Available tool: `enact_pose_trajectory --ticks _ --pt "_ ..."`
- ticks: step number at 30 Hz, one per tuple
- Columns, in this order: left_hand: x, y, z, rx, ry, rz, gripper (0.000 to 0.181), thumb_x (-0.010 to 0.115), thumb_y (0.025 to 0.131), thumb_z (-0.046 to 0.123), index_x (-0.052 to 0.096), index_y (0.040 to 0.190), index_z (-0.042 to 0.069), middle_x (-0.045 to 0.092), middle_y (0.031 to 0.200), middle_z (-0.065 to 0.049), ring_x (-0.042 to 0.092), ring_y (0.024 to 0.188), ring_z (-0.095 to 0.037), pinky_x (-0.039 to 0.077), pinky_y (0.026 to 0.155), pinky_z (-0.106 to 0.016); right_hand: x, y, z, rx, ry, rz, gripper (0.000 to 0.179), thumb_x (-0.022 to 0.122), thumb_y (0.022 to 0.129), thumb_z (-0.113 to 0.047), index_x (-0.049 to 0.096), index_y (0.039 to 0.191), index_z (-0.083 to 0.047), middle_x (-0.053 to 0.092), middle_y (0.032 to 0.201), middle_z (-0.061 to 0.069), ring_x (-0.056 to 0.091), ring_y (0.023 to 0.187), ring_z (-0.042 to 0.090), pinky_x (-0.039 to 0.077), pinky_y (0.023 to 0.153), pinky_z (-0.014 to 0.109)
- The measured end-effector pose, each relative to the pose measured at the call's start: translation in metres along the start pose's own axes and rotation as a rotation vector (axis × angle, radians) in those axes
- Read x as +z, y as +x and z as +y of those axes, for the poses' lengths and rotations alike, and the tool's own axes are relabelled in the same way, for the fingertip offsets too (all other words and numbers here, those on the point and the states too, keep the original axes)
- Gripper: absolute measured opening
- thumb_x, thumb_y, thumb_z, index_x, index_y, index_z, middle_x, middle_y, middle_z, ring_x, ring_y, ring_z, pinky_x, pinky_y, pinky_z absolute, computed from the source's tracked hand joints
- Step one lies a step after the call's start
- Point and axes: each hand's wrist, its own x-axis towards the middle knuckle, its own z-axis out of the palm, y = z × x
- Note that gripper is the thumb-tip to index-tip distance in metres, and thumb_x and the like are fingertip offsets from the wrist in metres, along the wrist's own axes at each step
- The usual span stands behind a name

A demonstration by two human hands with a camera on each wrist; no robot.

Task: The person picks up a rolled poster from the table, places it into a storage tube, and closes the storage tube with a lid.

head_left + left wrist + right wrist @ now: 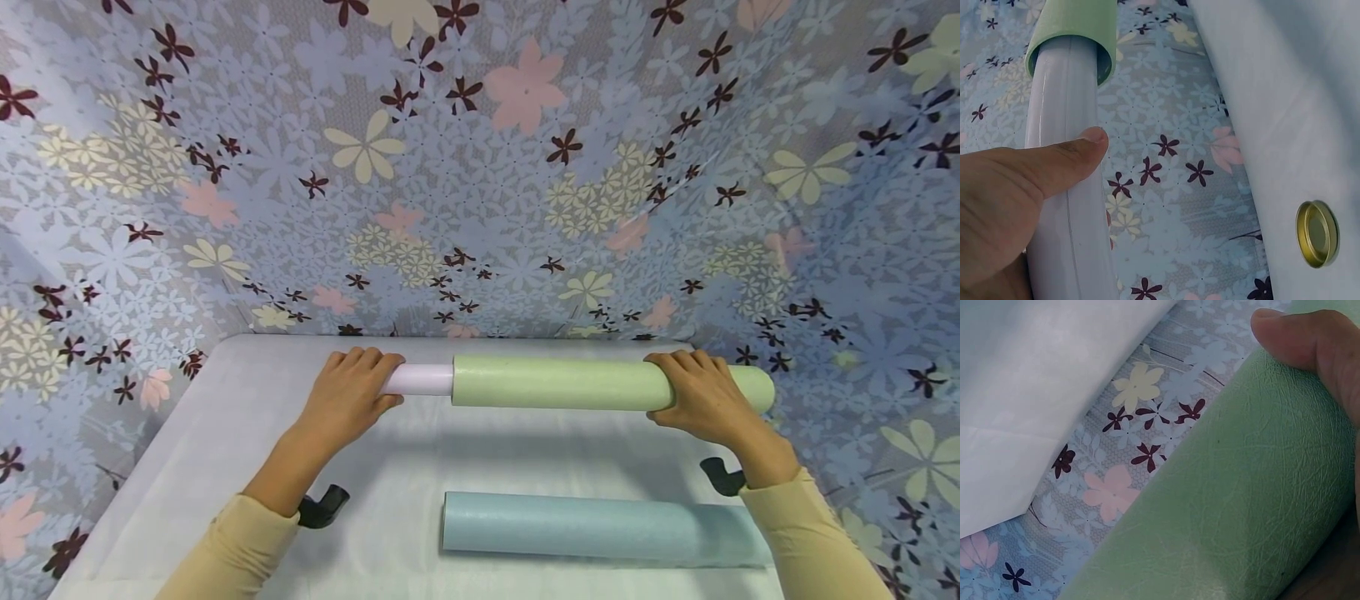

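In the head view my left hand [350, 392] grips a smooth, whitish-lilac roll [418, 379]. Its right part runs into the end of a wider light green tube [558, 383]. Toward the tube's far right end, my right hand [697, 396] is wrapped over the green surface. Seen from the left wrist, the thumb [1072, 159] lies across the roll [1066, 94], and the green tube's open rim [1107, 62] surrounds it. The right wrist view shows the green tube's [1241, 462] wrinkled surface under my right thumb. Both are held level above the table.
A pale blue tube [570, 529] lies on the white-covered table [375, 517], nearer to me. A round gold-coloured lid [1317, 234] rests on the white cover in the left wrist view. Flowered fabric [480, 192] hangs behind and beside the table. Each wrist carries a black mount [324, 507].
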Motion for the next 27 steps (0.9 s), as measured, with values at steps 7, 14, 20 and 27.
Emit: enact_pose_trajectory --ticks 7,14,20,27 --pt "0.003 0.002 0.004 -0.002 0.005 0.018 0.054 0.079 0.073 0.038 0.059 0.119 0.017 0.066 0.107 -0.006 0.061 0.100 -0.028 0.044 0.082 -0.043 0.000 0.001 -0.001 -0.002 -0.004 -0.002 0.079 0.087 0.057 -0.035 0.052 0.124 -0.013 0.061 0.115 0.018 0.051 0.103 0.041 0.037 0.080 0.055" --pt "0.005 0.003 0.009 0.008 -0.004 0.037 0.053 0.079 0.073 0.037 0.059 0.118 0.017 0.066 0.106 -0.006 0.060 0.099 -0.027 0.045 0.082 -0.043 -0.001 0.002 -0.004 0.004 0.002 -0.016 0.078 0.087 0.058 -0.034 0.052 0.125 -0.012 0.061 0.115 0.018 0.051 0.104 0.042 0.037 0.081 0.056" --pt "0.007 0.004 0.012 0.020 -0.003 0.051 0.053 0.079 0.073 0.037 0.059 0.117 0.017 0.066 0.105 -0.007 0.060 0.098 -0.027 0.045 0.082 -0.043 0.000 0.003 -0.005 -0.001 0.013 -0.017 0.079 0.087 0.057 -0.033 0.052 0.125 -0.012 0.061 0.116 0.018 0.051 0.106 0.042 0.037 0.081 0.056" --pt "0.008 0.006 0.016 0.021 -0.006 0.041 0.052 0.079 0.073 0.037 0.058 0.117 0.018 0.066 0.105 -0.006 0.060 0.098 -0.026 0.045 0.082 -0.043 0.001 0.003 -0.005 -0.002 0.009 -0.026 0.079 0.086 0.058 -0.035 0.051 0.125 -0.012 0.060 0.115 0.018 0.051 0.107 0.041 0.037 0.082 0.056"
